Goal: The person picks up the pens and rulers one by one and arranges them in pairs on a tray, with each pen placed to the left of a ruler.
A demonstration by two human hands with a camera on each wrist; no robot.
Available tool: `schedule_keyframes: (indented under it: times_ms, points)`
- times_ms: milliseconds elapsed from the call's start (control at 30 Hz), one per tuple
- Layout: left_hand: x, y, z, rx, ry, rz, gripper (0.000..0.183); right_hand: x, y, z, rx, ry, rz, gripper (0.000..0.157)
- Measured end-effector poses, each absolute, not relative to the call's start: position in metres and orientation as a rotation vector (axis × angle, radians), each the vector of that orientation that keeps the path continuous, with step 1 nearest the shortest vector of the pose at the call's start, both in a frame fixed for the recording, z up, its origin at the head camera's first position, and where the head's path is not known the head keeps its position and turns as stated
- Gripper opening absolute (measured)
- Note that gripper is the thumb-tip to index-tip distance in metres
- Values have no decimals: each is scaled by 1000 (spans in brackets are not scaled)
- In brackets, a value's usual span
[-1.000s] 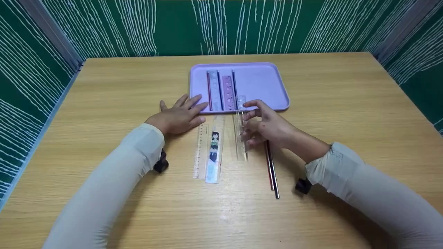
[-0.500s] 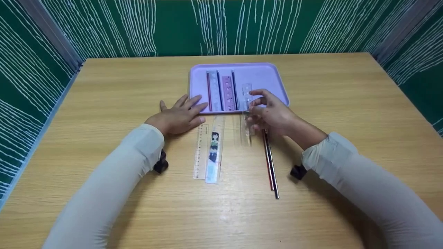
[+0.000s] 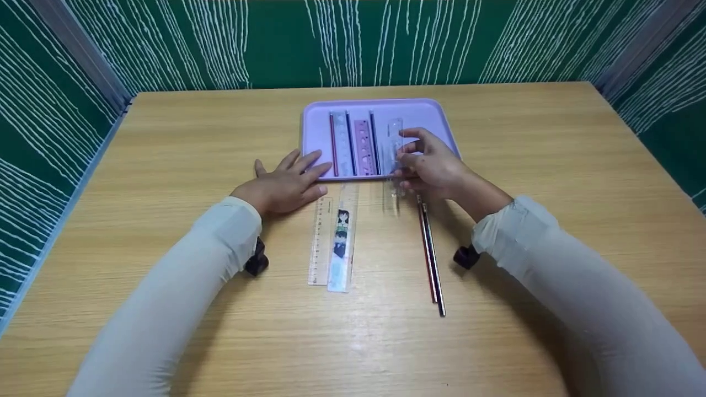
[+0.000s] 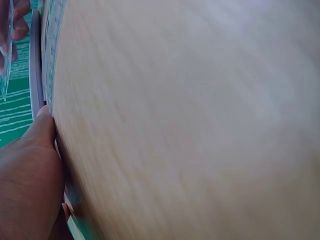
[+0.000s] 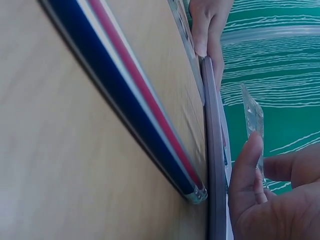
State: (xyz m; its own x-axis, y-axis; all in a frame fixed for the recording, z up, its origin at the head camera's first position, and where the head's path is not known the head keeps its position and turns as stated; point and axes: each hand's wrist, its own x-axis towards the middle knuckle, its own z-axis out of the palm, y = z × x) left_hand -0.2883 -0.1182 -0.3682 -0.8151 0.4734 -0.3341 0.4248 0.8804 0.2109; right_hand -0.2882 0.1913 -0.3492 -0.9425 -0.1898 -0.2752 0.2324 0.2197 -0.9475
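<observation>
Your right hand pinches the clear ruler, now carried farther over the tray; its near end overhangs the edge, so placement seems unfinished. Your left hand rests, fingers spread straight, at the tray's near-left corner.

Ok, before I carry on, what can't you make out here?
Head view: near end of held clear ruler, blurred; part hidden by right hand.
Right wrist view: near ends of loose pencils, cut off by top edge.
Left wrist view: part of left hand, cut off by left edge.
</observation>
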Motion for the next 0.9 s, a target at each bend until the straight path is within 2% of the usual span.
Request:
schedule_keyframes:
  times_ms: [900]
  points:
    - [-288,-119,-367,661,2670,196,62,-327,179,-352,129,2339,-1659,53]
